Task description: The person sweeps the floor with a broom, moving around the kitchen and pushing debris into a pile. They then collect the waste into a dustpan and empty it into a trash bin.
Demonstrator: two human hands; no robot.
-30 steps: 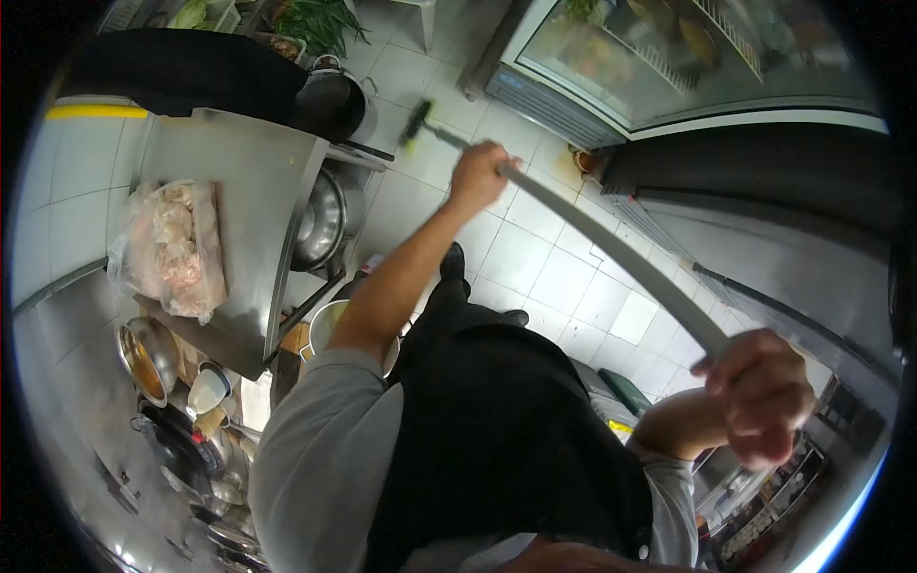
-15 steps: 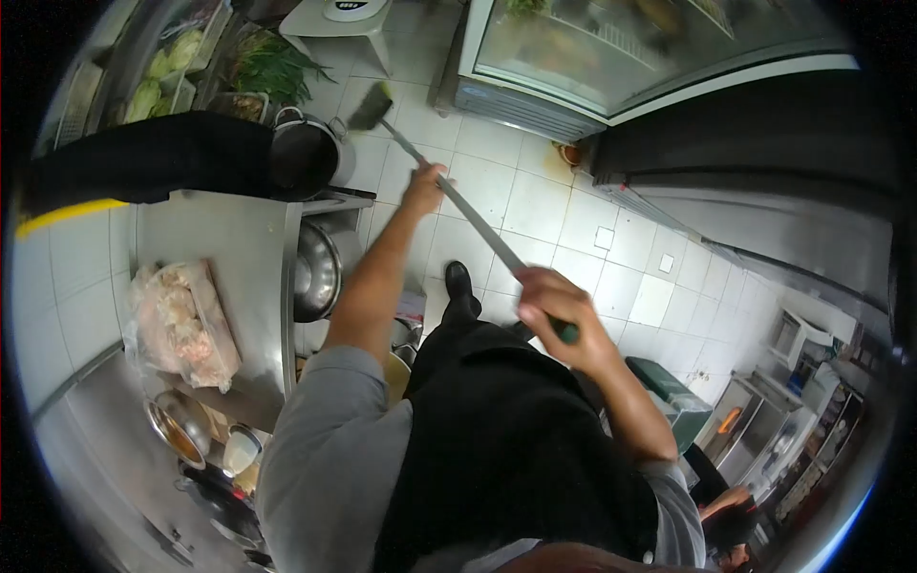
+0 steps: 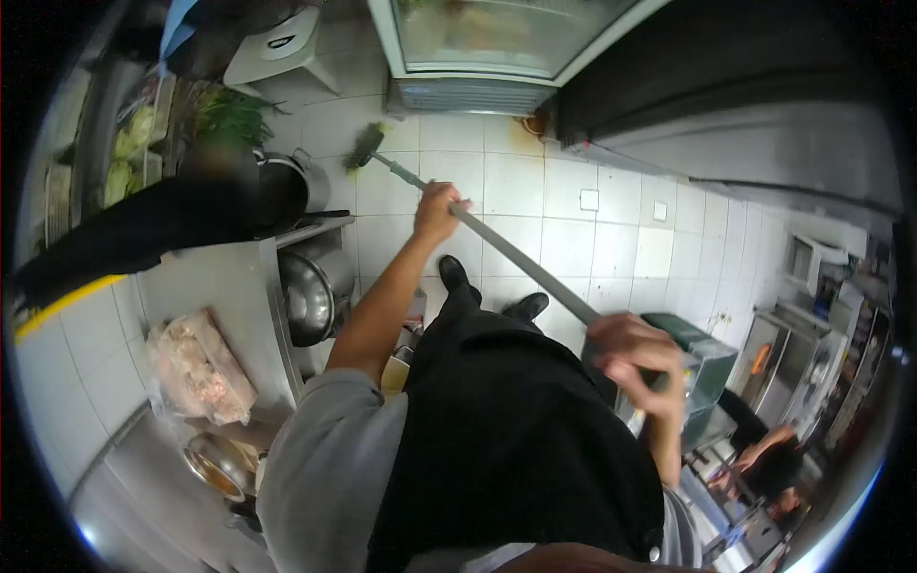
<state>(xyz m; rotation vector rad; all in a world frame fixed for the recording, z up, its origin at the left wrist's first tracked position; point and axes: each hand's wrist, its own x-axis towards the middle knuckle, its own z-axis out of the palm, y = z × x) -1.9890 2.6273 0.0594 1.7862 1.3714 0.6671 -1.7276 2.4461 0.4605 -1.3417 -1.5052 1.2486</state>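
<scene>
Farther apart than half a second ago, the left hand (image 3: 437,214) and right hand (image 3: 642,355) both wrap closed round the long handle (image 3: 525,265), its brush head (image 3: 367,145) beyond the left.

The wide head view looks forward and steeply down, from close above the black apron (image 3: 516,439) onto floor tiles (image 3: 611,248) beside the steel counter's (image 3: 215,277) right edge.

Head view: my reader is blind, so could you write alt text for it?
A person in a black apron holds a long-handled brush over a white-tiled floor, left hand nearer the brush head, right hand near the other end. At left, a clear bag of pale food lies on a steel counter.
</scene>
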